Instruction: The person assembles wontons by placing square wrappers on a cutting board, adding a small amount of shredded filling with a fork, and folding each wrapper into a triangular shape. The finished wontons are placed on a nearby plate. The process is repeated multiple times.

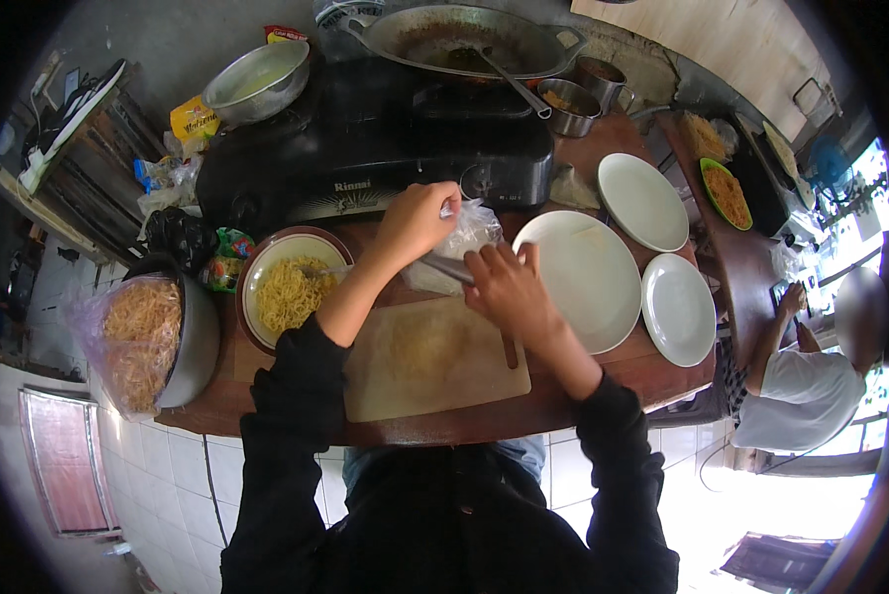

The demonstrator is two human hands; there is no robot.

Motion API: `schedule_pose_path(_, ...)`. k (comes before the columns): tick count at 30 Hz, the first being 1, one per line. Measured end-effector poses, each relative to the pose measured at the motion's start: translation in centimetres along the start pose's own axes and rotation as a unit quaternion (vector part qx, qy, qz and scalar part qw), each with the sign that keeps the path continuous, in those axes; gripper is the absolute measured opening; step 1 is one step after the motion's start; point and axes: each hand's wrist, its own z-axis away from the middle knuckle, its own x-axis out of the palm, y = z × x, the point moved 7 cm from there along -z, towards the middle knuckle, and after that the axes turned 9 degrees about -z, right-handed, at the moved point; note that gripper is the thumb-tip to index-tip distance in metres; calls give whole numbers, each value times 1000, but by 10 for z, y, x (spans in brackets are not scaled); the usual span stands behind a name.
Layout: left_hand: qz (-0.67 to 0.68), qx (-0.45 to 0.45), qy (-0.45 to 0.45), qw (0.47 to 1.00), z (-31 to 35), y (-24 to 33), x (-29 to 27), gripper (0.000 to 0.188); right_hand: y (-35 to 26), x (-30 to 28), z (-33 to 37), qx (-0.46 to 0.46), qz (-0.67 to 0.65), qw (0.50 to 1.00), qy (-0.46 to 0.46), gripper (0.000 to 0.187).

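My left hand (421, 223) is closed on the gathered top edge of a clear plastic bag (474, 230); something whitish shows inside it. My right hand (512, 292) grips a flat metal utensil (446, 265), which points left against the bag. Whether it is a spoon or a knife is hidden by the hand and the bag. Just below both hands lies a worn, pale cutting board (405, 371). To the left of my left forearm stands a brown-rimmed bowl (256, 322) of yellow noodles (294, 295) with a utensil resting in it.
Three white plates (588, 287) lie on the right. Behind the hands is a black gas stove (365, 148) bearing a large wok (464, 40) and a metal bowl (256, 84). A pot (202, 337) with bagged fried food stands left. Another person (801, 386) works at far right.
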Motion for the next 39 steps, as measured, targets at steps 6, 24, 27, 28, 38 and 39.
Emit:
schedule_pose_path(6, 244, 111, -47, 962, 20, 41, 0, 14, -31, 3, 36, 94, -35, 992, -82, 23)
schedule_pose_path(24, -51, -16, 50, 997, 25, -4, 62, 23, -33, 8, 60, 152, -48, 985, -71, 51)
schedule_pose_path(27, -53, 7, 93, 994, 28, -6, 67, 25, -32, 5, 62, 162, -56, 983, -59, 53)
schedule_pose_path(28, -58, -2, 68, 996, 27, -8, 72, 25, -31, 6, 64, 167, -62, 982, -66, 54)
schedule_pose_path(38, 20, -122, 61, 991, 24, -4, 56, 4, -16, 2, 63, 153, -89, 978, -110, 58)
schedule_pose_path(39, 24, -119, 64, 991, 23, -2, 51, 3, -12, 1, 61, 150, -81, 977, -127, 58)
